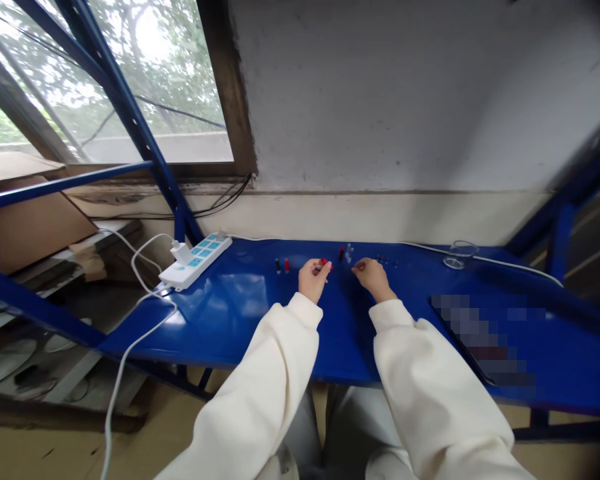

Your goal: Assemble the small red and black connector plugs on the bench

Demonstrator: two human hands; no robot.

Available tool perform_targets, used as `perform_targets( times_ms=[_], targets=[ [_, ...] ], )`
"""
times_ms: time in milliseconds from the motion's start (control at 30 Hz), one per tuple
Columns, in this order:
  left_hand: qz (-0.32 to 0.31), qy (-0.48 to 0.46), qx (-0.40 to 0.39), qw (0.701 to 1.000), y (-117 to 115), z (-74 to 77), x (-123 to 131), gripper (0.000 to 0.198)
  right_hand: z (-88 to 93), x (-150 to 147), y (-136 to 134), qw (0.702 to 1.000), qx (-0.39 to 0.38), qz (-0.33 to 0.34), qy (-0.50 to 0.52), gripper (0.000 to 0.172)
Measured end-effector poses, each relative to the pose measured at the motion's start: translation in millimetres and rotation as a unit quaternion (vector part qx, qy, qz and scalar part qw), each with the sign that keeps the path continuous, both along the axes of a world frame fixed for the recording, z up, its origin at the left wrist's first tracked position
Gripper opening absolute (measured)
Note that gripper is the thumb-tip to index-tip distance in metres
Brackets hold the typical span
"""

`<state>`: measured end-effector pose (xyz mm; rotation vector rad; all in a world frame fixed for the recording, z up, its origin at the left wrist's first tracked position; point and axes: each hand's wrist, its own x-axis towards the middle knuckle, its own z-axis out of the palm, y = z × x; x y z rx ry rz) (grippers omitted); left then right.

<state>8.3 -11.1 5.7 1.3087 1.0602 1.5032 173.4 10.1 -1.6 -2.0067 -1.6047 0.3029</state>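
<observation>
Above the middle of the blue table my left hand (312, 280) is closed, its fingertips pinching a small red piece (326, 264). To its right, my right hand (374, 277) has its thumb and fingers pressed together; what they hold, if anything, is too small to make out. Just beyond the hands stand a small dark tube with red on it (341, 253) and some clear little tubes (349, 253). Left of my left hand stand a black-topped tube (278, 266) and a red tube (287, 266). Several tiny clear pieces (383, 259) lie beyond my right hand.
A white power strip (196, 262) with a plugged-in charger lies at the blue table's (220, 333) left end. A clear cup (454, 263) stands back right, near a white cable (510, 261). A blurred-out flat object (480, 340) lies at right. Blue frame posts flank the table.
</observation>
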Motion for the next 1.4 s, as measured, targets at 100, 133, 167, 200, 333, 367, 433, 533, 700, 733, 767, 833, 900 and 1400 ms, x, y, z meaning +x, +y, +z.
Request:
perform_targets(
  times_ms=[100, 133, 167, 200, 333, 367, 433, 533, 700, 733, 767, 833, 900, 1400],
  targets=[
    [-0.005, 0.01, -0.006, 1.0, -1.3, 0.5, 1.5, 0.029, 0.4, 0.6, 9.9, 1.0, -0.02, -0.014, -0.013, 0.016],
    [-0.006, 0.013, -0.006, 1.0, -1.1, -0.4, 1.7, 0.029, 0.9, -0.2, 12.5, 0.999, -0.022, -0.019, -0.018, 0.016],
    [-0.005, 0.015, -0.006, 1.0, -0.5, -1.8, 1.7, 0.029, 1.3, -1.1, 14.6, 0.999, -0.023, -0.026, -0.021, 0.017],
    [0.0, 0.021, -0.006, 1.0, 0.3, -3.7, 1.6, 0.028, 1.5, -2.1, 16.3, 0.999, -0.023, -0.031, -0.024, 0.018],
    [0.047, 0.073, -0.001, 0.996, 6.4, -11.6, 2.1, 0.027, -0.8, -4.1, 18.6, 0.999, -0.022, -0.035, -0.025, 0.019],
    [0.054, 0.093, 0.005, 0.994, 8.9, -12.6, 3.1, 0.026, -1.7, -4.1, 18.3, 0.999, -0.022, -0.034, -0.024, 0.02],
    [0.052, 0.141, 0.02, 0.988, 15.0, -12.8, 6.7, 0.024, -3.3, -4.0, 17.1, 0.999, -0.018, -0.031, -0.023, 0.022],
    [0.034, 0.225, 0.033, 0.973, 26.1, -10.2, 15.5, 0.016, -4.4, -4.4, 14.9, 0.999, -0.009, -0.026, -0.03, 0.023],
    [0.026, 0.28, 0.007, 0.96, 43.9, -9.0, 31.9, 0.009, -5.5, -4.5, 13.1, 0.999, -0.013, -0.014, -0.044, 0.024],
    [0.027, 0.285, 0.003, 0.958, 47.1, -9.8, 34.5, 0.008, -5.9, -4.3, 13.2, 0.999, -0.014, -0.012, -0.047, 0.025],
    [0.03, 0.292, 0.001, 0.956, 50.2, -10.8, 36.7, 0.008, -6.3, -4.1, 13.2, 0.999, -0.015, -0.01, -0.05, 0.025],
    [0.034, 0.309, 0.0, 0.95, 55.4, -13.5, 40.1, 0.008, -6.8, -4.0, 13.3, 0.998, -0.012, -0.006, -0.059, 0.025],
    [0.037, 0.328, -0.003, 0.944, 59.0, -16.3, 41.9, 0.009, -6.9, -4.1, 13.0, 0.998, -0.013, -0.002, -0.069, 0.026],
    [0.068, 0.42, 0.008, 0.905, 58.3, -17.5, 43.8, 0.01, -6.5, -5.5, 12.3, 0.997, -0.019, -0.011, -0.067, 0.028]
  ],
)
